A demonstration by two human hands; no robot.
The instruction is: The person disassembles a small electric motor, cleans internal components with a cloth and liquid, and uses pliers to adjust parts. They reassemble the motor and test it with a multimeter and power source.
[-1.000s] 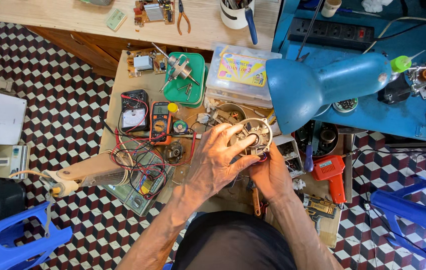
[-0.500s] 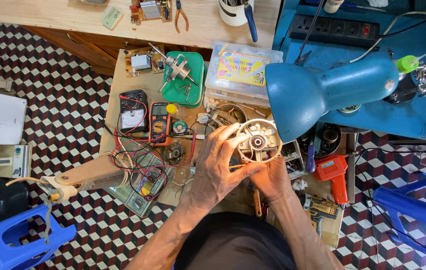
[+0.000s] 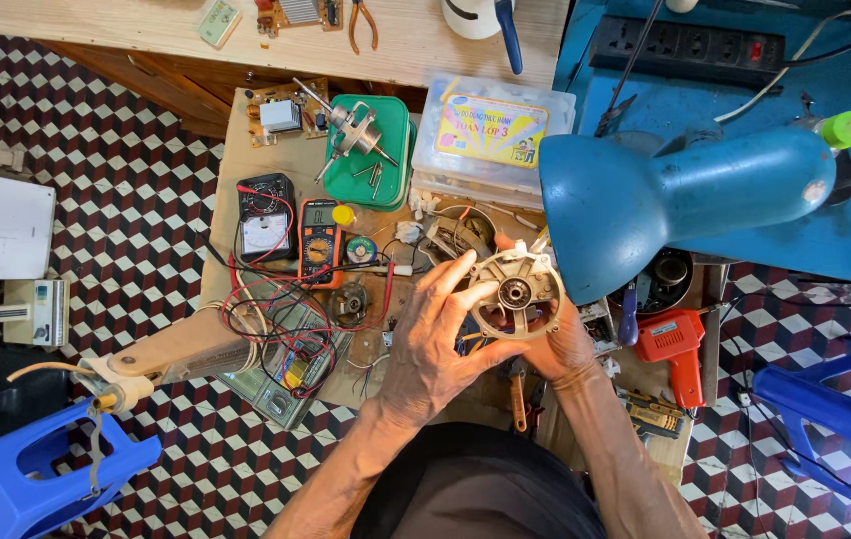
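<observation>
Hands share one round motor housing (image 3: 515,294): our left hand (image 3: 435,344) clasps its near rim, our right hand (image 3: 565,349) cups it underneath, just beside the blue lamp (image 3: 665,205).

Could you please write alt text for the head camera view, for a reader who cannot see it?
Both hands, left hand and right hand, hold a round metal motor housing above a cluttered workbench. Two multimeters lie left; a blue desk lamp leans in from the right.

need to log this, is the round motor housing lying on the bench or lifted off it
Lifted. Both the left hand and right hand grip the round motor housing by its rim, above the cluttered bench.
</observation>
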